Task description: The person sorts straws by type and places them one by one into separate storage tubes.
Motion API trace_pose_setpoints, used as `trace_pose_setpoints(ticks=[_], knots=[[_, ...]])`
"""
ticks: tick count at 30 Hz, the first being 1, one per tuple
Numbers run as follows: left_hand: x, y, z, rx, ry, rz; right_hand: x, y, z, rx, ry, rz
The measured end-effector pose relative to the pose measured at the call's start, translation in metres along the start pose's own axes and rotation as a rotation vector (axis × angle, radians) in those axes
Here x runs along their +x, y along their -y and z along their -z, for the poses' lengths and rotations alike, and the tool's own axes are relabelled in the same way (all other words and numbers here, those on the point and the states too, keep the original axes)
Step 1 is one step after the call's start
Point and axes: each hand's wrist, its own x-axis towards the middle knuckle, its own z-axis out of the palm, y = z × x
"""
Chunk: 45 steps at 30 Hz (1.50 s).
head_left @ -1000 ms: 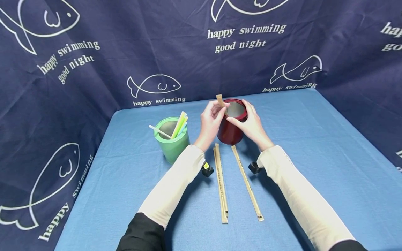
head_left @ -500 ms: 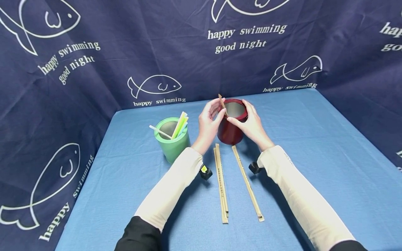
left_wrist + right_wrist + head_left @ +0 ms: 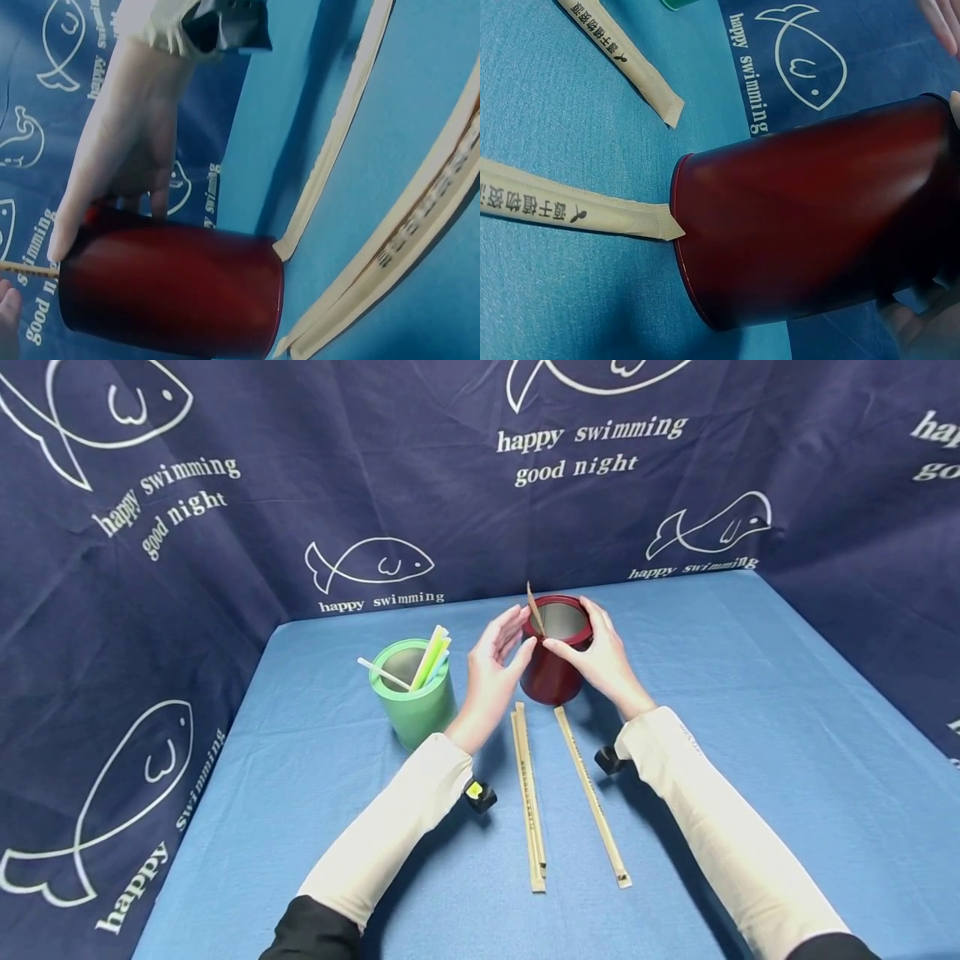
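A dark red can (image 3: pixel 551 681) stands upright at the back of the table. Its rim is held by my right hand (image 3: pixel 600 660), with the thumb in front and fingers curled round the far side. One paper-wrapped straw (image 3: pixel 536 607) leans in the can, its upper end sticking out at the left of the rim; the lower part is hidden inside. Just left of the rim, my left hand (image 3: pixel 491 672) has its fingers and thumb apart, with nothing visible between them. The left wrist view shows the can (image 3: pixel 172 285) and the right hand (image 3: pixel 112 142) on it.
Left of the hands stands a green can (image 3: pixel 420 718) holding several coloured straws (image 3: pixel 430 662). In front of the red can lie a pair of paper-wrapped straws (image 3: pixel 529 802) side by side and another wrapped straw (image 3: pixel 592 797). A dark blue printed cloth (image 3: pixel 480 485) hangs behind the table.
My left hand has let go of the wrapped straw and drawn back to the left and slightly down. The straw now leans in the red can by itself. My right hand stays on the rim.
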Motion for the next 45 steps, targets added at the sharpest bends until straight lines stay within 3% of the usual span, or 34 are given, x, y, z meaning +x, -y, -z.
trace_pose_setpoints(ticks=[8, 17, 22, 33, 38, 45], knots=[[-0.017, -0.006, 0.003, -0.025, -0.038, 0.033, 0.000, 0.000, -0.001, 0.007, 0.002, -0.019], [-0.031, -0.002, 0.006, -0.010, -0.058, 0.071, 0.001, -0.001, -0.001, 0.000, 0.002, -0.024], [-0.037, 0.005, 0.008, 0.019, -0.072, 0.121, 0.001, 0.000, -0.001, 0.003, 0.007, -0.034], [-0.049, 0.023, 0.010, 0.223, -0.016, 0.301, 0.001, 0.002, 0.000, 0.010, 0.004, -0.028], [-0.051, 0.029, 0.013, 0.350, 0.009, 0.384, 0.001, 0.002, 0.000, 0.012, 0.005, -0.030], [-0.051, 0.036, 0.017, 0.452, 0.076, 0.505, 0.002, 0.002, 0.001, 0.012, 0.008, -0.034]])
